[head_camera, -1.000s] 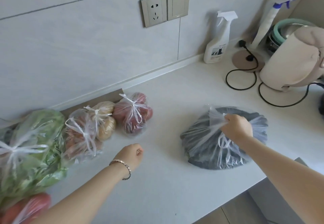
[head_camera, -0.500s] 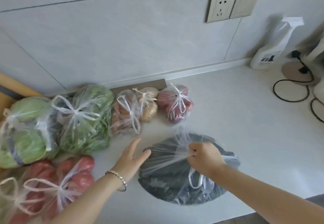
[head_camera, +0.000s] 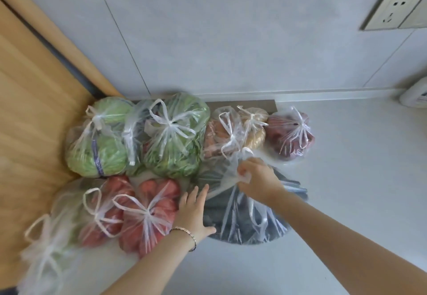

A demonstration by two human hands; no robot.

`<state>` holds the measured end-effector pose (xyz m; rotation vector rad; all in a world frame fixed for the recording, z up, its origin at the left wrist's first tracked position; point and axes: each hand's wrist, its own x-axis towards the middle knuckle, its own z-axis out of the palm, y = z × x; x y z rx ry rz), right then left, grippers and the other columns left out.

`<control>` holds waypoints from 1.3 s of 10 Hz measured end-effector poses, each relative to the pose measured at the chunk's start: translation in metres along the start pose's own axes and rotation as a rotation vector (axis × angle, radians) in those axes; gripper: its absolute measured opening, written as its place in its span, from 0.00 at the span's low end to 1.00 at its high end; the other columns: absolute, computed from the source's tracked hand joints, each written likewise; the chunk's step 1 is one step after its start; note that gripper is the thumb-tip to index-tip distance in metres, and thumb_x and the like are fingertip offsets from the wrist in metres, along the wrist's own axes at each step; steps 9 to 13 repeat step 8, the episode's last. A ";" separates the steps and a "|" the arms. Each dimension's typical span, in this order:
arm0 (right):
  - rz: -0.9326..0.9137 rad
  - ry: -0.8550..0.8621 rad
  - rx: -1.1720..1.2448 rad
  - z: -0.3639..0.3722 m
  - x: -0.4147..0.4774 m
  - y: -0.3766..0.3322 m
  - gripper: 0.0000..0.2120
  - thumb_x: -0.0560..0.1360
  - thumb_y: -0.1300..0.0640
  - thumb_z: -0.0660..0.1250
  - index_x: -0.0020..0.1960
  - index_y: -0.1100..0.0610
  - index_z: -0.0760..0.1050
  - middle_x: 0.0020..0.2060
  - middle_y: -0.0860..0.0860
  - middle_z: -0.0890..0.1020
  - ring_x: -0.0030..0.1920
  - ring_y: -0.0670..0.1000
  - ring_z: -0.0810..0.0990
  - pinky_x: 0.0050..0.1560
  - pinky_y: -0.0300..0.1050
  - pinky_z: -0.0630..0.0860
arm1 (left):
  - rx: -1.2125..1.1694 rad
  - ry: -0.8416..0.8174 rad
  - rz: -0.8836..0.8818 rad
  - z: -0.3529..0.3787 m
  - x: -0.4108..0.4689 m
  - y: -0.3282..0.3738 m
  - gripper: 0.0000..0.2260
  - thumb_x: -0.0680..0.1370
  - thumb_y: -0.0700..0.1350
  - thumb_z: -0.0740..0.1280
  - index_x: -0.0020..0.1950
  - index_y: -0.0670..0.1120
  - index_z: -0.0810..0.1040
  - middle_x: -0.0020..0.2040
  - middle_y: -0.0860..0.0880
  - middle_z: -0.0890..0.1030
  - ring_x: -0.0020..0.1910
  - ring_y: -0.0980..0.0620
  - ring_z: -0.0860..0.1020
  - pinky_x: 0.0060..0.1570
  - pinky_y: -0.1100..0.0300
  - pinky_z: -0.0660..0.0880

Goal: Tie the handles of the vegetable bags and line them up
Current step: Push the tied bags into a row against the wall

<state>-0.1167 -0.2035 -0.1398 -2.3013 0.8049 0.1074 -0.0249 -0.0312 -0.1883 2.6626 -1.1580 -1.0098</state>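
Head camera, looking down at a pale countertop (head_camera: pixel 346 202) against a grey tiled wall (head_camera: pixel 231 40). The right hand (head_camera: pixel 256 179) is clenched on the gathered plastic at the top of a clear bag of dark vegetables (head_camera: pixel 245 216), which sits on the counter just in front of the back row of bags. The left hand (head_camera: pixel 194 211), wearing a thin bracelet (head_camera: pixel 184 234), lies flat with fingers spread and grasps nothing; it rests between this bag and a tied bag of red vegetables (head_camera: pixel 147 213).

Tied bags fill the left corner: a cabbage bag (head_camera: pixel 99 139), a leafy greens bag (head_camera: pixel 175 137), and three small bags along the wall. A wooden panel (head_camera: pixel 30 109) closes the left side. Bare counter lies to the right and front.

A pale bag (head_camera: pixel 46 244) at lower left is blurred and its contents are unclear. A wall socket (head_camera: pixel 392 10) and a white object at the right edge are cut off.
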 end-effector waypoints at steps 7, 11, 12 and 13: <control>0.792 -0.174 -0.248 0.014 -0.019 0.084 0.24 0.74 0.49 0.57 0.68 0.55 0.67 0.53 0.52 0.77 0.61 0.56 0.75 0.65 0.53 0.70 | 0.499 -0.228 0.032 -0.030 0.011 0.004 0.29 0.76 0.56 0.61 0.74 0.53 0.55 0.74 0.43 0.59 0.71 0.39 0.58 0.71 0.44 0.56; 0.609 -0.205 -0.402 -0.019 -0.003 0.056 0.15 0.73 0.55 0.59 0.57 0.57 0.75 0.40 0.46 0.73 0.53 0.51 0.77 0.55 0.43 0.73 | 0.490 -0.255 0.074 -0.074 0.027 0.020 0.18 0.77 0.53 0.58 0.61 0.46 0.74 0.61 0.44 0.76 0.62 0.42 0.71 0.64 0.47 0.65; 0.609 -0.205 -0.402 -0.019 -0.003 0.056 0.15 0.73 0.55 0.59 0.57 0.57 0.75 0.40 0.46 0.73 0.53 0.51 0.77 0.55 0.43 0.73 | 0.490 -0.255 0.074 -0.074 0.027 0.020 0.18 0.77 0.53 0.58 0.61 0.46 0.74 0.61 0.44 0.76 0.62 0.42 0.71 0.64 0.47 0.65; 0.609 -0.205 -0.402 -0.019 -0.003 0.056 0.15 0.73 0.55 0.59 0.57 0.57 0.75 0.40 0.46 0.73 0.53 0.51 0.77 0.55 0.43 0.73 | 0.490 -0.255 0.074 -0.074 0.027 0.020 0.18 0.77 0.53 0.58 0.61 0.46 0.74 0.61 0.44 0.76 0.62 0.42 0.71 0.64 0.47 0.65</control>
